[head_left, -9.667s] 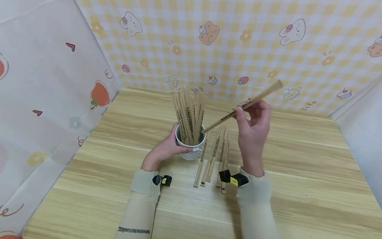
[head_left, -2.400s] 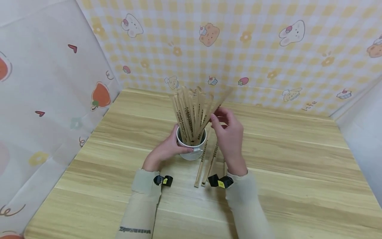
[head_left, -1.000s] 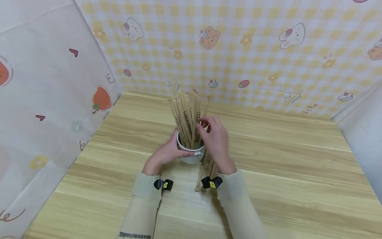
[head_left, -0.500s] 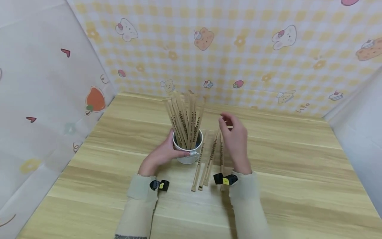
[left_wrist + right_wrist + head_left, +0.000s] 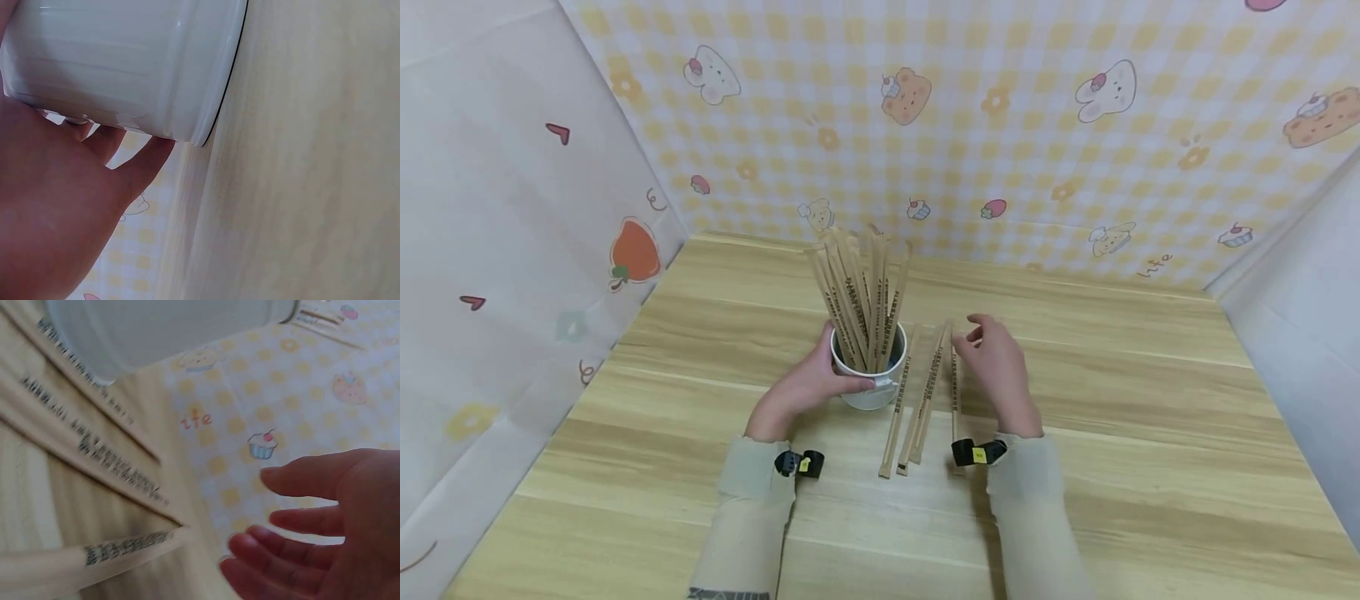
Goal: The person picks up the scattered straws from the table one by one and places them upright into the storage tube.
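Note:
A small white bucket (image 5: 869,398) stands on the table, holding a bunch of straws (image 5: 859,308) in brown printed paper wrappers. My left hand (image 5: 805,385) grips it from the left, thumb across the front near the rim; the left wrist view shows fingers (image 5: 147,164) against the bucket's wall (image 5: 106,69). Several more wrapped straws lie right of the bucket. My right hand (image 5: 996,367) hovers at the upper part of the rightmost straw (image 5: 956,387), thumb and fingers apart with nothing between them. The right wrist view has this straw (image 5: 131,548) beside the empty fingers (image 5: 300,484).
Left of the rightmost straw lie overlapping wrapped straws (image 5: 929,383) and a single straw (image 5: 895,417) close by the bucket. A checked cloth (image 5: 970,150) hangs behind the wooden table (image 5: 1150,467), with a white printed sheet (image 5: 497,250) on the left.
My right hand has put its straw into the bucket, let go and moved right and down over the loose straws. Fewer lie on the table than earlier. My left hand keeps its grip.

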Available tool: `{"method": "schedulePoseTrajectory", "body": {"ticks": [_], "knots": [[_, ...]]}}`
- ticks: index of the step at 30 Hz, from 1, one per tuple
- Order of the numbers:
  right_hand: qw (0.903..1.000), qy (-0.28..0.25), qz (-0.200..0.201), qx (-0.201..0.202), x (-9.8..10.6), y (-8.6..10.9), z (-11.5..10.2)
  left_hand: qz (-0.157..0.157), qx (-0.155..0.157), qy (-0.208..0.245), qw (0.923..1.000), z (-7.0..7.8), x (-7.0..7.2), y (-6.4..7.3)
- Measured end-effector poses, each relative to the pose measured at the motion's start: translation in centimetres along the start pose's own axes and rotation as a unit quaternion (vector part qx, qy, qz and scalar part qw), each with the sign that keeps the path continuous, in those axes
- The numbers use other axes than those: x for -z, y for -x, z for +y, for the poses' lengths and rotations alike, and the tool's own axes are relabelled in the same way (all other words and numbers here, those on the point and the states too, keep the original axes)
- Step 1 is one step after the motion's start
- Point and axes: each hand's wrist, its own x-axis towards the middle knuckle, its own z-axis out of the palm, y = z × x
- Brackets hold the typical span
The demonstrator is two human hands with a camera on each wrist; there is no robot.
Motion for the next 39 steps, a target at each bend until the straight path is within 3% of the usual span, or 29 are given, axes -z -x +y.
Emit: {"method": "schedulePoseTrajectory", "body": {"ticks": [5,21,31,39], "knots": [[0.9989,0.008,-0.041,-0.023,-0.7,-0.1,1.1,-0.001,0.000,0.002,1.0000,0.0,0.0,0.1],[0.9921,0.030,-0.104,-0.062,-1.5,0.0,2.8,0.006,0.015,-0.012,0.9998,0.4,0.0,0.3],[0.9916,0.063,-0.090,-0.068,-2.8,0.2,2.1,0.007,0.017,-0.014,0.9997,0.3,0.0,0.3],[0.9899,0.063,-0.102,-0.076,-2.9,0.3,2.3,0.004,0.009,-0.002,1.0000,0.0,0.0,0.2]]}}
